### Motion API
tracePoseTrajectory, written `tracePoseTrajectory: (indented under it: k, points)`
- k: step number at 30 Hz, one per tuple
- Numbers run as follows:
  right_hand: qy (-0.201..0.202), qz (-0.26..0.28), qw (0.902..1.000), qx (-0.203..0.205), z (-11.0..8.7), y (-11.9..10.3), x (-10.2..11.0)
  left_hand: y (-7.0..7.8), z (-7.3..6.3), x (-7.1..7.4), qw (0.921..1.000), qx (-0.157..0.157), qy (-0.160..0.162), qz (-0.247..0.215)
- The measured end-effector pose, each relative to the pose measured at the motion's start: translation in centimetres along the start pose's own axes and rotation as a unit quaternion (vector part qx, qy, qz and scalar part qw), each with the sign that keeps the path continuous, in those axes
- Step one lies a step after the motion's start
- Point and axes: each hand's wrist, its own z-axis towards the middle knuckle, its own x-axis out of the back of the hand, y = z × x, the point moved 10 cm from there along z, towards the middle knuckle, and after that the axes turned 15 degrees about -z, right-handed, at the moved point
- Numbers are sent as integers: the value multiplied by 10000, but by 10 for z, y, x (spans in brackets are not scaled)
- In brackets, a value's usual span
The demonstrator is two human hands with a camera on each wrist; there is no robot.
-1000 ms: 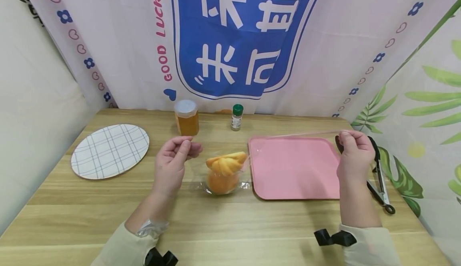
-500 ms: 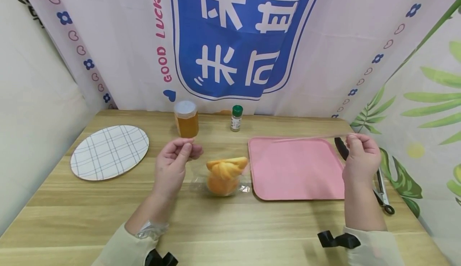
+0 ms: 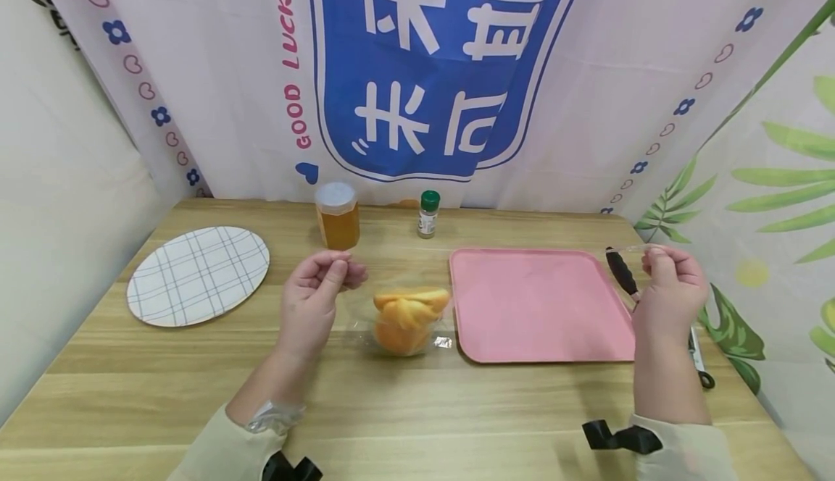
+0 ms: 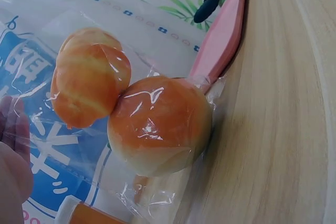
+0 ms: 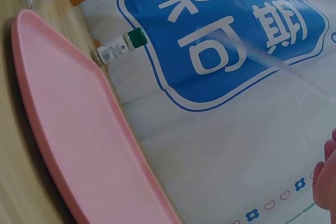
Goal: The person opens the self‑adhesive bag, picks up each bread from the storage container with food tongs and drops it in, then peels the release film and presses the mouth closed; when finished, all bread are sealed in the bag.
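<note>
Two golden bread pieces sit in a clear plastic bag (image 4: 73,153) on the wooden table: a round bun (image 4: 160,129) and, above it, a ridged roll (image 3: 411,303). My left hand (image 3: 313,285) pinches the bag's film between thumb and fingers, left of the bread. Over the right end of the pink tray (image 3: 541,307), my right hand (image 3: 672,293) pinches a thin clear strip (image 3: 629,248). In the right wrist view the strip (image 5: 278,64) appears as a blurred streak, and only a bit of that hand shows.
A jar of amber contents (image 3: 339,220) and a small green-capped bottle (image 3: 428,216) stand at the back. On the left lies an oval checked board (image 3: 198,276). Black-handled tongs (image 3: 622,271) lie at the right, partly behind my right hand. Curtains border the table.
My right hand has moved rightward, drawing the strip away from the bag. The ridged roll has sunk slightly onto the bun. My left hand has hardly moved.
</note>
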Motion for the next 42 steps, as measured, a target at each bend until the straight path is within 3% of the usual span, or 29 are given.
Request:
tracePoseTrajectory:
  k: [7,16,22,26,29,33,37,40,42]
  points:
    - [-285,566,9969,461,-1,-15,11,-1,0,-2,9998,-39,-143,-99]
    - [-617,-206,9950,764,-8,-35,43,-1,2,-1,9999,5,-63,-96]
    - [-1141,-351,9918,468,-15,-31,59,0,2,2,9999,18,24,-98]
    - [-1829,-172,9803,719,-27,-29,60,0,3,2,9999,24,64,-119]
    - [-2077,-52,9752,757,-33,-20,63,-1,3,2,9999,37,74,-132]
    - [-1935,-821,9771,331,-31,14,79,-2,3,2,9998,51,62,-160]
    - [-1864,-1631,9689,-18,-27,49,97,-3,3,2,9998,58,52,-177]
    - [-1763,-2413,9540,-236,-24,69,110,-3,3,2,9998,65,61,-189]
    - [-1726,-2972,9384,-365,-21,80,119,-4,3,2,9997,67,63,-205]
